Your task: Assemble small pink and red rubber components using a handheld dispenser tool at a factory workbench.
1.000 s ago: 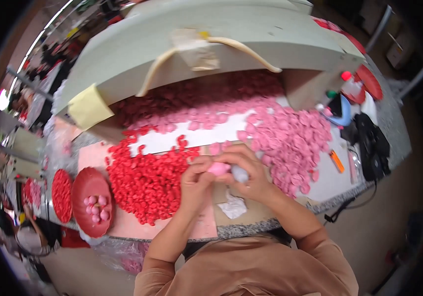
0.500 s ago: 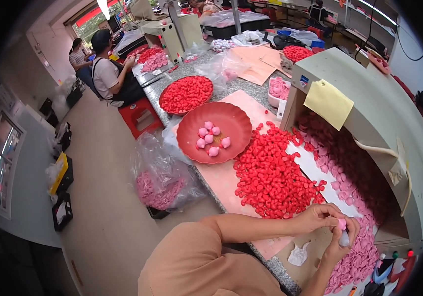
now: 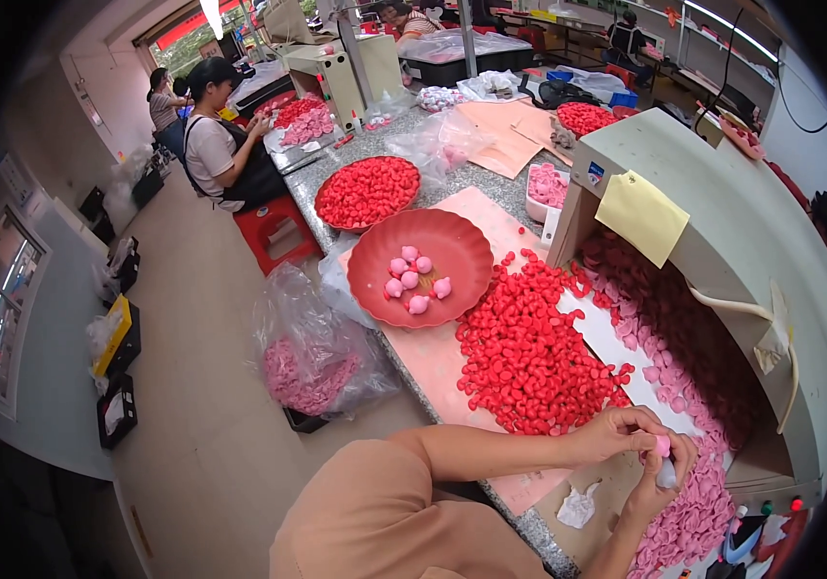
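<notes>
At the lower right, both hands meet over a small pink piece [image 3: 662,446]. My left hand [image 3: 618,434] pinches it from the left with its fingertips. My right hand [image 3: 653,487] is closed around a whitish, rounded thing [image 3: 666,474], just below the pink piece; its kind I cannot make out. Under and beside my right hand spreads a heap of flat pink pieces [image 3: 689,516]. A big pile of small red rounded pieces [image 3: 534,347] lies beyond my left hand. Farther off, a red scalloped tray [image 3: 462,246] holds several pink balls with small red parts [image 3: 411,280].
A grey-green arched machine housing [image 3: 742,193] stands over the bench on the right. Behind the tray is a second dish of red pieces [image 3: 367,191]. A crumpled white tissue [image 3: 578,506] lies near the bench edge. A co-worker [image 3: 216,145] sits on a red stool [image 3: 274,232].
The view has shifted slightly. My hands stay together around the pink piece and the whitish thing. The co-worker at the far left has raised their head a little.
</notes>
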`<action>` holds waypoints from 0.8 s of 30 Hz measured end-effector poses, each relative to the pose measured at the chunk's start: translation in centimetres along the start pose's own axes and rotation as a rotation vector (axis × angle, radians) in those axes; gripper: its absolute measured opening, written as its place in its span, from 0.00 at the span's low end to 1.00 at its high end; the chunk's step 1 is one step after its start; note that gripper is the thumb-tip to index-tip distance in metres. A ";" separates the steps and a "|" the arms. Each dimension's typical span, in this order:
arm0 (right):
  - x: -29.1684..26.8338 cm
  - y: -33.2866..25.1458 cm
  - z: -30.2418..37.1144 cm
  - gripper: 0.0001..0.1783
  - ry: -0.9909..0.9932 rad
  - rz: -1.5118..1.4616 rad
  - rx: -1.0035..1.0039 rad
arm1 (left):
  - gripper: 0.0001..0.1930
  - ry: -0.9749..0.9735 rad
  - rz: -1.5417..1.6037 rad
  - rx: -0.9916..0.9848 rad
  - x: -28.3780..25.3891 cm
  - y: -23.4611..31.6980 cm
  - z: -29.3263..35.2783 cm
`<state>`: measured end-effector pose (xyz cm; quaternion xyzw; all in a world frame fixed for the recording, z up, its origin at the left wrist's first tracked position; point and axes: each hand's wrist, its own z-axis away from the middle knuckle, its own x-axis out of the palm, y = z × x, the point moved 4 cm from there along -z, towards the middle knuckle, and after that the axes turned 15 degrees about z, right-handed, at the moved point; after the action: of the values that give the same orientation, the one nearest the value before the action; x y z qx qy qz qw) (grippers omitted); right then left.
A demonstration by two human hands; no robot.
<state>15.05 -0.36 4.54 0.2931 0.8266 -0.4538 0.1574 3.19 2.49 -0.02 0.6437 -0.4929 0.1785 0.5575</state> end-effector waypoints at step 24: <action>0.1 0.6 0.4 0.22 -0.011 -0.035 0.011 | 0.08 0.001 0.015 -0.008 0.1 -0.2 0.0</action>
<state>15.41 -0.43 3.87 0.2773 0.8282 -0.4627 0.1523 3.44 2.41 -0.07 0.6377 -0.4981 0.1814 0.5589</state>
